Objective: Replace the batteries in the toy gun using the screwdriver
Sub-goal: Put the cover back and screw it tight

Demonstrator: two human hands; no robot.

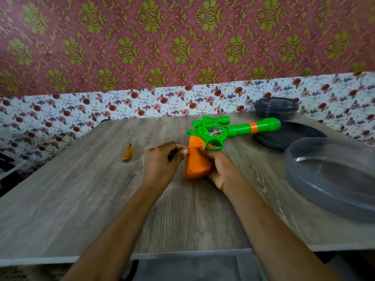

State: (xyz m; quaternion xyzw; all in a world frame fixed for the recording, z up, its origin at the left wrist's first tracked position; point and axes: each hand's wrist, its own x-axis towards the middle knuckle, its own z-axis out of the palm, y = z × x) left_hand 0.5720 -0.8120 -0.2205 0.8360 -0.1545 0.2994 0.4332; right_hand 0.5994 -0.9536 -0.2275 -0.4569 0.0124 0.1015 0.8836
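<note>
Nearest you, both forearms reach out over the wood-grain tabletop and meet near its middle. Your right hand grasps the toy gun by its orange grip, fingers wrapped round the grip from the right and beneath, so the butt points back at you and the green barrel runs away to the right, its muzzle above a dark round plate. Your left hand sits just left of the grip, fingers curled, thumb and fingertip closed together against the grip's rear edge; you cannot tell whether they pinch anything there. The small yellow screwdriver lies flat on the tabletop to the left of that hand, apart from both hands. At your right a clear round plastic container rests near the edge, and beyond the plate a dark lidded bowl stands against the flowered wall.
</note>
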